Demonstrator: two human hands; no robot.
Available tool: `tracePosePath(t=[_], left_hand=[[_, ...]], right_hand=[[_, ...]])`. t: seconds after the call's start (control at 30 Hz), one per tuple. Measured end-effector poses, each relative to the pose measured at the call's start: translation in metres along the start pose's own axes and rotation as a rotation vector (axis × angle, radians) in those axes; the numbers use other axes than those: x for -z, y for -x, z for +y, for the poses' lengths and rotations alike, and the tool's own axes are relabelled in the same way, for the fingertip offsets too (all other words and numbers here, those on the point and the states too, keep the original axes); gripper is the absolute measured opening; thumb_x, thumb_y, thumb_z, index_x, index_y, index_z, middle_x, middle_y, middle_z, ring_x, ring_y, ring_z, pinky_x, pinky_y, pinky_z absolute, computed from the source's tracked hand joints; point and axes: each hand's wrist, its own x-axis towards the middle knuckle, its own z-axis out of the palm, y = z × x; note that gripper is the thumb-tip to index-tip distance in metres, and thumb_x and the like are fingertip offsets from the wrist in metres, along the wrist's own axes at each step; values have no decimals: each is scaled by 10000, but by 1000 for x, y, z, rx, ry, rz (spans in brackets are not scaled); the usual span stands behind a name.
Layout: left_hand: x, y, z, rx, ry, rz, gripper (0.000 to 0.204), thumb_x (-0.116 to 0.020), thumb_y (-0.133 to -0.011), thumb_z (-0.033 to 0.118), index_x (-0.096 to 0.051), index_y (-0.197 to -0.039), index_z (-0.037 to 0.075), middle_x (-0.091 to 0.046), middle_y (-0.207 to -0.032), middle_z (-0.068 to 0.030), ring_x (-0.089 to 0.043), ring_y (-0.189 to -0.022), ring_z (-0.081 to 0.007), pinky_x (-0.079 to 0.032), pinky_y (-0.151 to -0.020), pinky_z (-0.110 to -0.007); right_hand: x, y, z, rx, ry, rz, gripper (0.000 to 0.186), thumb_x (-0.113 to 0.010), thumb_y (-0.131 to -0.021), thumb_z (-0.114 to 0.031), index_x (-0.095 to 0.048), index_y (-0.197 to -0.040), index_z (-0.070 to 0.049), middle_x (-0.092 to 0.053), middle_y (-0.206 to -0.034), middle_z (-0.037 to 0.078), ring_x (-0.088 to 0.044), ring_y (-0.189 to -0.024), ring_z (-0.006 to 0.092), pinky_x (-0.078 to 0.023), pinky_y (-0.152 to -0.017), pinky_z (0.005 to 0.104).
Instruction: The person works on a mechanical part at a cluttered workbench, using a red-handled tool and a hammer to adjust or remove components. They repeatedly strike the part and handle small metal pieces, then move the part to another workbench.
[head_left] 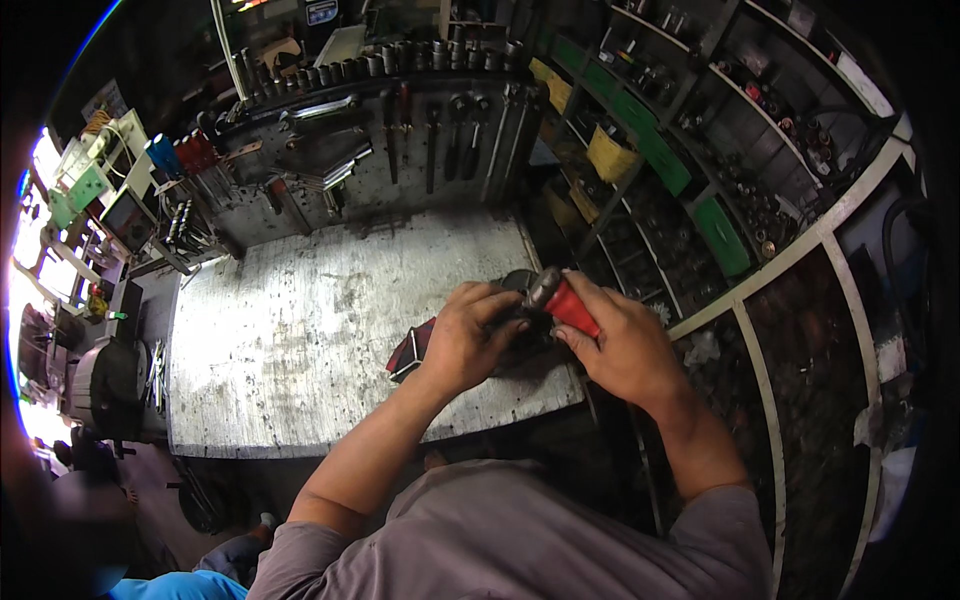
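My right hand (pixel 625 345) is closed round a red-bodied tool (pixel 572 306) with a rounded grey metal end; its exact kind does not show. Beside it, over the right part of the worn white workbench top (pixel 300 330), my left hand (pixel 472 335) has its fingers bent against a dark part (pixel 517 280). The fingers and shadow hide most of that part. A dark red and black object (pixel 408 352) with a pale edge lies on the bench, just left of my left wrist.
A row of sockets (pixel 380 66) tops the dark tool board (pixel 360 200) behind the bench, with wrenches and screwdrivers hanging on it. Shelves with green drawers (pixel 650 140) and yellow bins (pixel 610 155) stand at right. A dark machine (pixel 105 390) is at left, and someone's blue clothing (pixel 180 585) shows lower left.
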Motion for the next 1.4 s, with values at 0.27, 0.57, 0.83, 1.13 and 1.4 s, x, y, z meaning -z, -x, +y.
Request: tracePosePath(t=[0.27,0.57,0.83,1.13,1.4], left_hand=[[-3,-1,5,-19,-42,33,337,-872,-860,120,-766,-1173,53,-717,-1064,-136,-663,-1026,-367,-548,-910,-464],[-6,4,6,-8,-50,40,367,-866,-873,147,-761,-1211,49,-729,-1133,-140,-658,-1101,-370,-549,-966,-465],[-11,7,4,-27,-70,100,361,-882,-857,142,-765,-1188,62,-718,-1127,-133,-666,-1100,-366,-553,-969,-467],[0,-1,6,-85,-186,100,625,-922,-795,256,-694,-1354,92,-728,-1232,-148,-645,-1237,-377,-538,-1059,-475],[-6,-22,-9,113,-165,-165,966,-965,-678,433,-592,-1491,66,-761,-1278,-197,-743,-1152,-402,-583,-1031,-471]], right_hand=[[0,-1,20,208,2,111,709,-849,-949,-203,-526,-1563,-54,-736,-1209,215,-778,-1038,428,-642,-862,469],[13,-51,5,465,-1401,282,657,-729,-963,-49,-408,-1535,-11,-693,-1090,99,-710,-1020,186,-602,-955,380],[-10,-74,-11,439,-1198,129,582,-741,-971,-15,-443,-1470,-43,-678,-1074,82,-685,-971,125,-601,-849,302],[-14,-62,-19,352,-1155,397,778,-874,-922,-40,-403,-1542,-42,-680,-1114,73,-679,-936,108,-595,-833,270],[-22,-77,-32,339,-1193,404,485,-802,-861,34,-584,-1293,-2,-689,-992,50,-653,-877,67,-558,-779,239]])
